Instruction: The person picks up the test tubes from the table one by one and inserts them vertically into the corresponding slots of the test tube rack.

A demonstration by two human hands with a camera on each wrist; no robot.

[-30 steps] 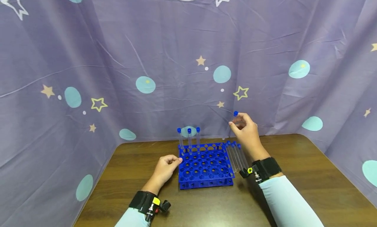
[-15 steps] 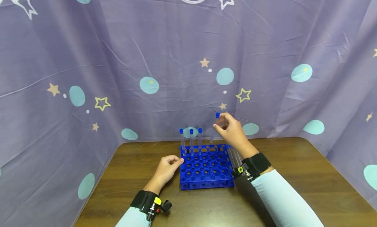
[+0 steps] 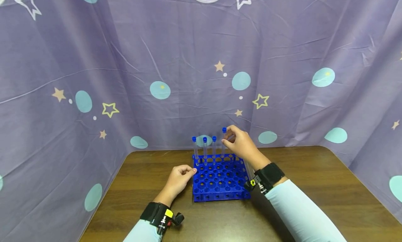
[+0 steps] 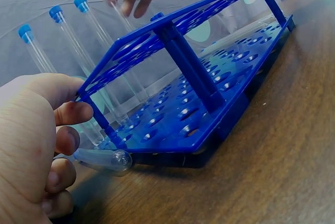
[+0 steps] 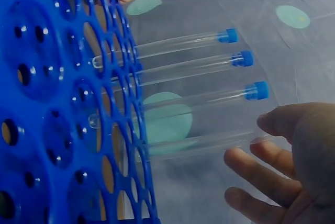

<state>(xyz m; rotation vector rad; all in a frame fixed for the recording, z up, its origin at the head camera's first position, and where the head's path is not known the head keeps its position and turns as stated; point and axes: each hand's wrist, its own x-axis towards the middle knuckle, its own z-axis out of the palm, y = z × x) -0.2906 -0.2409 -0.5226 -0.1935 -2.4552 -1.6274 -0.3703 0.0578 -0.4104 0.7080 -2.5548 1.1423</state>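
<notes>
A blue test tube rack (image 3: 220,192) stands on the table. My left hand (image 3: 177,182) pinches its left edge between thumb and curled forefinger. Three clear, blue-capped test tubes (image 3: 205,149) stand upright in the back row. My right hand (image 3: 241,145) pinches another test tube (image 3: 224,130) just below its cap, to the right of those three. In the right wrist view this held tube (image 5: 204,143) reaches down to the rack's top plate; how deep its lower end sits is unclear. A clear rounded tube end (image 4: 121,160) shows below the left fingers.
More clear tubes (image 3: 249,169) lie along the rack's right side, mostly hidden by the right wrist. The wooden table (image 3: 314,186) extends on both sides. A purple patterned curtain (image 3: 188,60) hangs behind its far edge.
My right hand has carried the test tube leftward from above the lying tubes, then lowered it over the rack's back row. The left hand stays at the rack's edge.
</notes>
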